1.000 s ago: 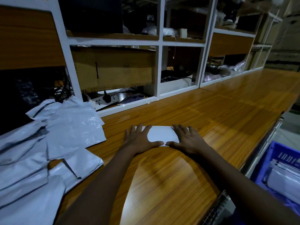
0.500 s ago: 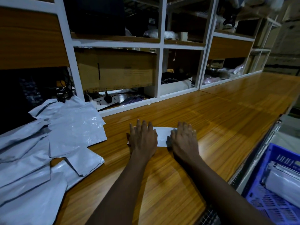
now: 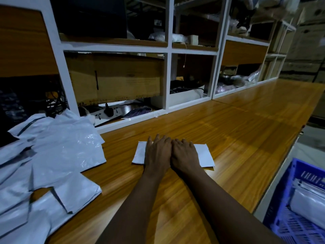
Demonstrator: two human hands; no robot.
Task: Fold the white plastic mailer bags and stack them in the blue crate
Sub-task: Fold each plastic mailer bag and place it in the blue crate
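Workbench top [image 3: 237, 138] takes up most of my view, glossy wood running away to the right. Behind it sits a white shelving unit [image 3: 168, 50] with dark cubbies. One holds a big cardboard box [image 3: 116, 76], with a power strip [image 3: 105, 111] under it. What's in the other cubbies is too dim for me to make out.

On my left there's a messy pile of unfolded white mailer bags [image 3: 61, 152] spread over the bench, overlapping each other, a few with corners flipped over. Down at the lower right, off the edge of the bench, is the blue crate [image 3: 283, 196], and there are some white bags [image 3: 309, 199] lying inside it.

Right in front of me, out in the middle of the bench and well apart from the pile, is one folded mailer [image 3: 204, 154], a neat flat rectangle. Both hands are on top of it side by side and touching each other. My left hand [image 3: 157, 154] covers the left half and my right hand [image 3: 184, 154] the middle. Fingers are straight and palms down, pressing the bag flat against the wood rather than gripping it. Only its two ends peek out on either side.
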